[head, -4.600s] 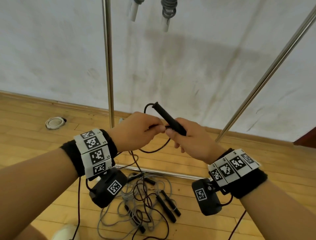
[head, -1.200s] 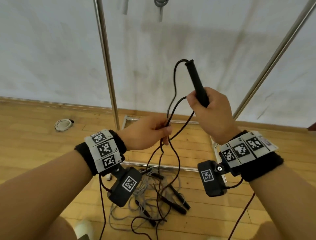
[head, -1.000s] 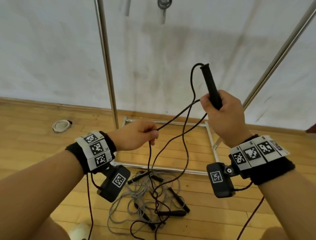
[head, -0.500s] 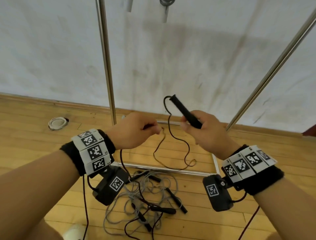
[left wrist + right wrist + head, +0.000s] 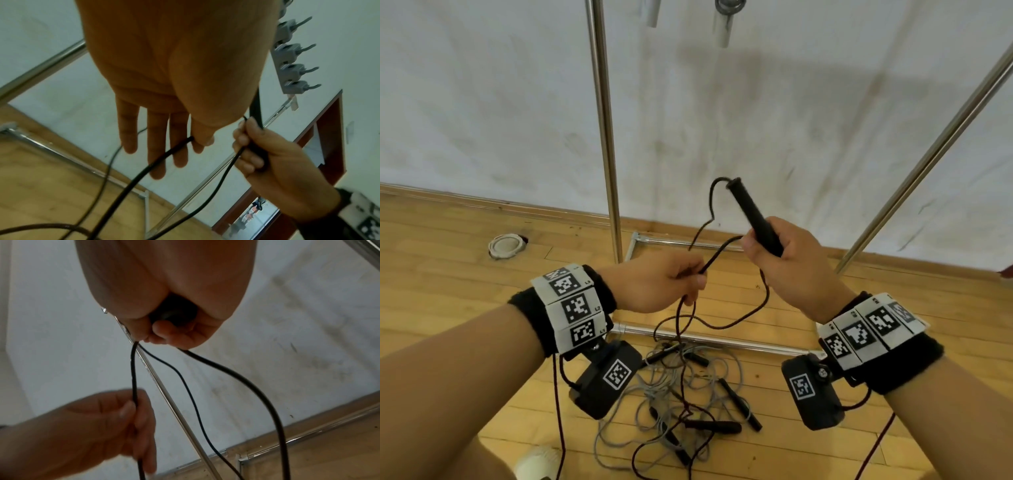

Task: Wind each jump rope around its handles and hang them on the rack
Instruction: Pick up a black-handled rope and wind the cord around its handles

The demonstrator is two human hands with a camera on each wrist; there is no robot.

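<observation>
My right hand [image 5: 760, 246] grips a black jump-rope handle [image 5: 753, 216], which points up and to the left. Its black cord [image 5: 709, 219] leaves the handle's top, curves down and passes through my left hand [image 5: 695, 277], which pinches it between thumb and forefinger. In the left wrist view the pinch on the cord [image 5: 164, 155] is plain, and the other fingers [image 5: 158, 146] lie straight. A slack loop [image 5: 739, 322] hangs below my hands. More cord runs down to a tangle of black and grey ropes [image 5: 688, 394] on the floor. The right wrist view has the handle's butt [image 5: 174, 313] in my fist.
The rack's upright pole [image 5: 604, 120] stands just behind my left hand, a slanted pole [image 5: 928, 147] at the right, and its base bar [image 5: 709, 339] on the wooden floor. Wound ropes [image 5: 724, 20] hang at the top edge. A white ring [image 5: 505, 245] lies at the left.
My right hand came down from high up and drew close to the left hand. The cord that was stretched between them now hangs as a slack loop. The left hand still pinches the cord.
</observation>
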